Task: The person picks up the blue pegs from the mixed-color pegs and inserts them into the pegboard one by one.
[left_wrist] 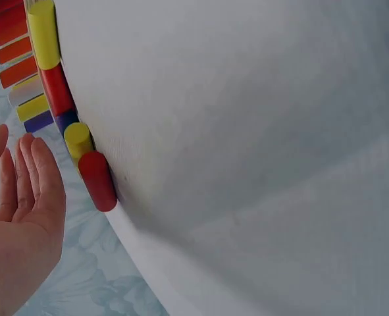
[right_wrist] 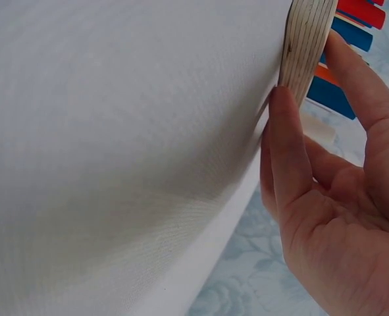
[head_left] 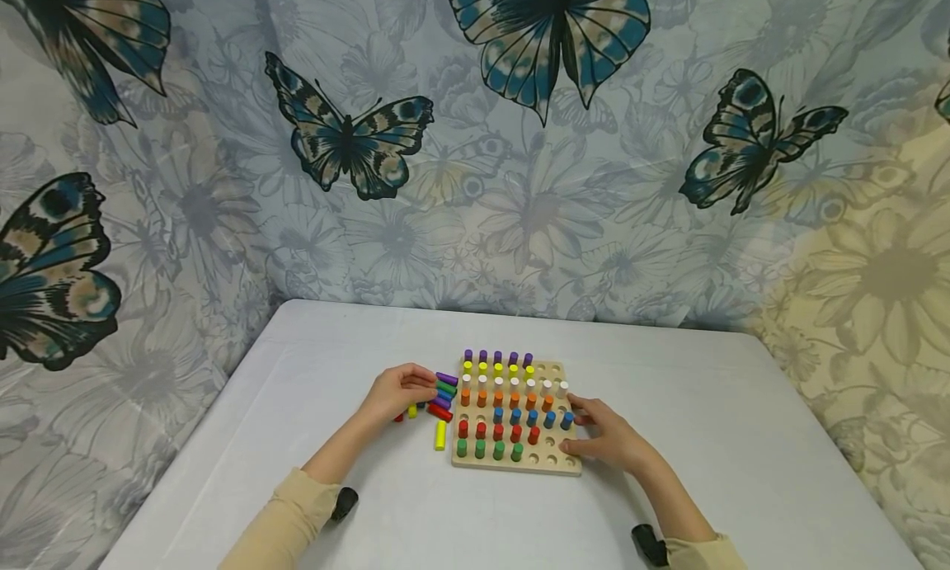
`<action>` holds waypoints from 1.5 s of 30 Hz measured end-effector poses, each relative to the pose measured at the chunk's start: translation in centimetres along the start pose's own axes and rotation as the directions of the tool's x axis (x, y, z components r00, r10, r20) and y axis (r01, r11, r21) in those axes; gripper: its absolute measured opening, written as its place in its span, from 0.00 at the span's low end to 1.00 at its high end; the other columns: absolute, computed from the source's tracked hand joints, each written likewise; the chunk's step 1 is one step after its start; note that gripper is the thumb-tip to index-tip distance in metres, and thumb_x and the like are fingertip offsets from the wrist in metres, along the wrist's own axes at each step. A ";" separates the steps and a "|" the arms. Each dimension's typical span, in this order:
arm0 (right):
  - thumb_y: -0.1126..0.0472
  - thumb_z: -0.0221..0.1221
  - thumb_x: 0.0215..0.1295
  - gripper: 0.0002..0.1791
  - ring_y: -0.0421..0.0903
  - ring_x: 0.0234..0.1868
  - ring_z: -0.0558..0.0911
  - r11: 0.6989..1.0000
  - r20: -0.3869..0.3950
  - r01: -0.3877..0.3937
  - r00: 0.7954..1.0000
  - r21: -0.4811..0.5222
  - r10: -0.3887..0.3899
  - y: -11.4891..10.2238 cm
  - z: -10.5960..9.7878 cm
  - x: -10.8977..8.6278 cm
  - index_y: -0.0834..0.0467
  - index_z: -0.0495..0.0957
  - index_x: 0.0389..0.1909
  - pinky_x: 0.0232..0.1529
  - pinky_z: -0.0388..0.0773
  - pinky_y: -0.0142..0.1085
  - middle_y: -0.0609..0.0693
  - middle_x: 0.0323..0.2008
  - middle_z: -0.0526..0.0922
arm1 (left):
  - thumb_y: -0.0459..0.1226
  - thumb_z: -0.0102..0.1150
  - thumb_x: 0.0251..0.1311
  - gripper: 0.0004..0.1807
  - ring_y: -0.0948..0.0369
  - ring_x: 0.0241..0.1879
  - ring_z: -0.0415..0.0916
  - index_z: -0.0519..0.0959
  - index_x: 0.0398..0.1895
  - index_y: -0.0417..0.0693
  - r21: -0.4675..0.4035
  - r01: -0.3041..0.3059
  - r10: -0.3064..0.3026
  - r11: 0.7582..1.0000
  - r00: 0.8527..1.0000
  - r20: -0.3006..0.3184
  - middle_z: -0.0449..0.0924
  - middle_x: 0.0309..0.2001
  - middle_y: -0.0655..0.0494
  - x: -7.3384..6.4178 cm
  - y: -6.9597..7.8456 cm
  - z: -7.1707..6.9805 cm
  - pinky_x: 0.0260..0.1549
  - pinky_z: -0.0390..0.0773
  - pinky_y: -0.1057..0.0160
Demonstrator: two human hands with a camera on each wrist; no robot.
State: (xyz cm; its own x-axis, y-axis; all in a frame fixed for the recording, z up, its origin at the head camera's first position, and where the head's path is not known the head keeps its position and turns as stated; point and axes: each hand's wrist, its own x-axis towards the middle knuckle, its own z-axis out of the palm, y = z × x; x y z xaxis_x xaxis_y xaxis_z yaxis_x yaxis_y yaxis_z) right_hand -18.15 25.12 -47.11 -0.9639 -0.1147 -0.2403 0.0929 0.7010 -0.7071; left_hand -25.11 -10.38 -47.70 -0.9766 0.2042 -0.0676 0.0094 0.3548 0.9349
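1. Head view: At a white-covered bench (head_left: 223, 471), a person in tan sleeves (head_left: 282, 512) works over a pale wooden pegboard (head_left: 512, 464) set with rows of coloured cylindrical pegs (head_left: 498, 399). From the far side, the rows run purple, yellow, white, orange, blue, red and green, with bare holes mostly at right. The left hand (head_left: 401, 390) reaches over loose cylindrical pegs (head_left: 440, 411) in purple, green, blue, red and yellow, heaped just beside the board's left edge; one yellow cylindrical peg (head_left: 440, 435) lies nearest the person. The right hand (head_left: 612, 438) is at the board's right side. Behind hangs a blue-grey floral cloth (head_left: 534, 223) printed with large butterflies (head_left: 347, 149).

2. Left wrist view: The left hand's thumb and fingers stand apart, with nothing seen between them. Yellow, red and dark blue loose pegs line up nearby, a red one closest to the camera.

3. Right wrist view: The right hand is clamped on the pegboard's edge, thumb above and a fingertip against its layered side. Blue, red and orange pegs rise beyond the thumb.
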 end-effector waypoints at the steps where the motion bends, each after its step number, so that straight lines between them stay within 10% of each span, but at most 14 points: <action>1: 0.50 0.73 0.51 0.50 0.57 0.61 0.71 1.000 0.000 -0.001 1.000 0.000 0.001 0.0 0.0 0.0 0.61 0.61 0.72 0.62 0.62 0.62 0.57 0.60 0.71 | 0.32 0.68 0.57 0.10 0.59 0.38 0.81 0.82 0.42 0.41 0.022 -0.012 0.012 1.000 1.000 0.000 0.84 0.37 0.56 0.1 -0.1 -0.1 0.41 0.81 0.59; 9: 0.49 0.73 0.51 0.50 0.57 0.61 0.71 1.000 -0.003 -0.002 1.000 -0.004 0.002 0.0 0.0 0.1 0.60 0.61 0.72 0.62 0.62 0.63 0.57 0.61 0.71 | 0.30 0.67 0.56 0.09 0.60 0.36 0.79 0.82 0.40 0.44 0.234 -0.123 0.119 0.964 0.992 0.035 0.82 0.36 0.56 0.5 -0.3 -0.5 0.38 0.81 0.60; 20: 0.50 0.73 0.51 0.49 0.57 0.60 0.71 1.000 -0.003 0.012 1.000 0.008 -0.012 -0.1 0.0 0.2 0.61 0.61 0.71 0.62 0.62 0.62 0.57 0.60 0.71 | 0.34 0.68 0.55 0.09 0.59 0.34 0.76 0.82 0.39 0.44 0.560 -0.133 0.130 0.818 0.990 0.044 0.80 0.34 0.55 1.2 0.2 -0.5 0.38 0.80 0.57; 30: 0.49 0.74 0.50 0.49 0.56 0.60 0.72 1.000 -0.014 -0.006 1.000 0.003 0.006 0.1 0.1 0.2 0.60 0.62 0.71 0.61 0.62 0.62 0.56 0.59 0.72 | 0.35 0.68 0.56 0.11 0.62 0.28 0.72 0.81 0.42 0.43 0.564 -0.073 0.053 0.823 0.997 0.051 0.77 0.29 0.56 1.6 0.5 -0.1 0.30 0.77 0.63; 45: 0.50 0.74 0.50 0.50 0.57 0.61 0.71 1.000 -0.009 -0.015 1.000 0.004 0.015 0.0 0.1 0.2 0.60 0.61 0.71 0.62 0.61 0.63 0.56 0.60 0.71 | 0.34 0.71 0.53 0.10 0.62 0.28 0.70 0.82 0.37 0.43 0.543 -0.113 0.101 0.832 0.994 0.052 0.75 0.27 0.57 1.9 0.0 0.0 0.30 0.75 0.63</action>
State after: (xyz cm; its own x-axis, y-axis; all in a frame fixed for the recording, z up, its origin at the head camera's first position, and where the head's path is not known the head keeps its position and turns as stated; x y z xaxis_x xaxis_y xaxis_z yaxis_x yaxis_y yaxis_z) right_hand -18.31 25.05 -47.27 -0.9645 -0.0977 -0.2452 0.1085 0.7000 -0.7059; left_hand -26.97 -9.98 -47.79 -0.9582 0.2859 0.0087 0.2345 0.7679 0.5961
